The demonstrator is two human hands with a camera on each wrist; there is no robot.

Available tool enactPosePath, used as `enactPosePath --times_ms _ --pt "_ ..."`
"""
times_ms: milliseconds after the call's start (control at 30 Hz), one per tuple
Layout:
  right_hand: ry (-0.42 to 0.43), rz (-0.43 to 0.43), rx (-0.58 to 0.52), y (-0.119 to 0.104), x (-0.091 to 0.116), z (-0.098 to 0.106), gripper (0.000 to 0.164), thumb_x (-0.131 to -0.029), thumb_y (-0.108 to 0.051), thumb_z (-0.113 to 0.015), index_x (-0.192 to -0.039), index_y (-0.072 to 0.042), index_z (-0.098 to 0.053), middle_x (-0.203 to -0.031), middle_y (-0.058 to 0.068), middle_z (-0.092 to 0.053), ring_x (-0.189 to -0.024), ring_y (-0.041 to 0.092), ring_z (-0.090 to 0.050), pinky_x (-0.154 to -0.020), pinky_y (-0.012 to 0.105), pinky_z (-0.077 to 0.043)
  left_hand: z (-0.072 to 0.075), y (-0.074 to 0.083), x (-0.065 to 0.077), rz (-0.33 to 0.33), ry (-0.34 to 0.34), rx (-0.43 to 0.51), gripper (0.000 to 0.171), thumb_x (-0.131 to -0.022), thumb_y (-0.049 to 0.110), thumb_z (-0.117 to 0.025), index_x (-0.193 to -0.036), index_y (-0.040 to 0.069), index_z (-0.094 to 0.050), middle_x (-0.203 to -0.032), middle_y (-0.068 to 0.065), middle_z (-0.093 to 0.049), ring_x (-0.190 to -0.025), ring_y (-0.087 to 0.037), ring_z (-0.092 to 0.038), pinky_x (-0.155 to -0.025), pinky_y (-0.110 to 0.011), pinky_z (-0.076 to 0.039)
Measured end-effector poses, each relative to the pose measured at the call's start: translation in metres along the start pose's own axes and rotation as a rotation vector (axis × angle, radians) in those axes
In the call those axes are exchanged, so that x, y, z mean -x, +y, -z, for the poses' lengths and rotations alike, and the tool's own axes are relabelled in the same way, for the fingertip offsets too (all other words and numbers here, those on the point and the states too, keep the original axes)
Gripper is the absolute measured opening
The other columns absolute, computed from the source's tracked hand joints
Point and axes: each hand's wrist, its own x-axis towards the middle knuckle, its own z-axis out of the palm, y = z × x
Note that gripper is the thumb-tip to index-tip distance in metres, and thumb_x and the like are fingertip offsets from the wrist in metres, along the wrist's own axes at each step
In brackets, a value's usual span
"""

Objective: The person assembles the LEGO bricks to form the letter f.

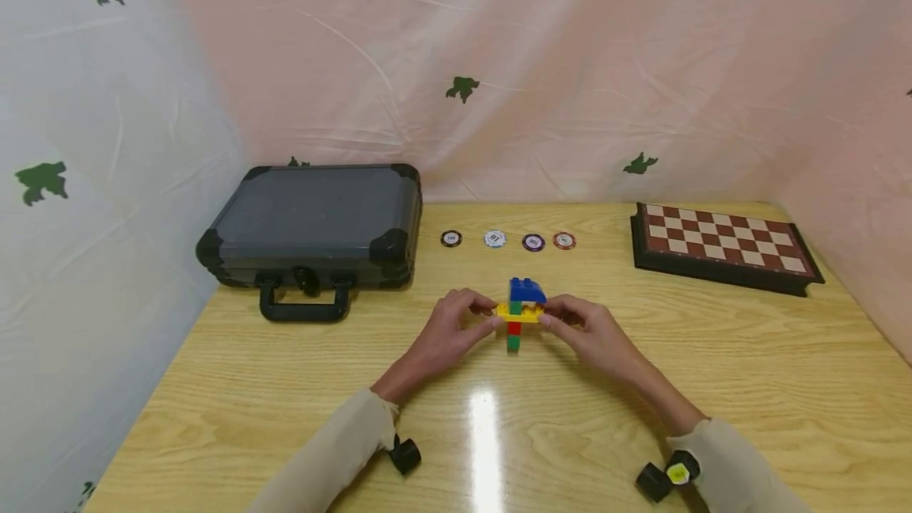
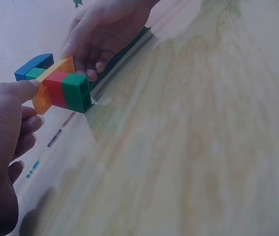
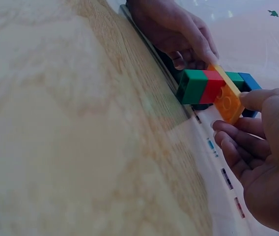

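An upright stack of toy building bricks stands between the two hands. From the bottom up it has a green brick (image 1: 513, 343), a red brick (image 3: 211, 87), a long yellow brick (image 1: 523, 318), a second green brick (image 2: 34, 73) and a blue brick with a curved side (image 1: 527, 291). My left hand (image 1: 456, 324) pinches the left end of the yellow brick between thumb and fingers. At its opposite end my right hand (image 1: 594, 335) pinches the same brick. In both wrist views the lowest green brick is close over the wooden table (image 1: 321, 394).
A grey case (image 1: 313, 212) with a black handle lies at the back left. Poker chips, among them a white-and-blue one (image 1: 495, 238), form a row behind the bricks. At the back right lies a folded chessboard box (image 1: 723, 240). A leaf-patterned cloth (image 1: 527, 46) hangs behind the table.
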Motion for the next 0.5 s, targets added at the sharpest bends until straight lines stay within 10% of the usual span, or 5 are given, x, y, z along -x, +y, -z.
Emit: enactPosePath --times_ms 500 --pt "-0.028 -0.051 -0.055 0.0034 -0.0064 0.0010 0.028 -0.107 -0.023 -0.060 -0.125 -0.002 -0.068 -0.115 0.010 -0.070 -0.097 0.025 -0.063 -0.082 0.028 -0.054 -0.0039 0.0002 -0.0054 0.043 0.015 0.000 0.026 -0.102 0.030 -0.069 -0.116 0.008 -0.071 -0.108 0.001 -0.067 -0.102 -0.016 -0.056 -0.091 -0.040 -0.046"
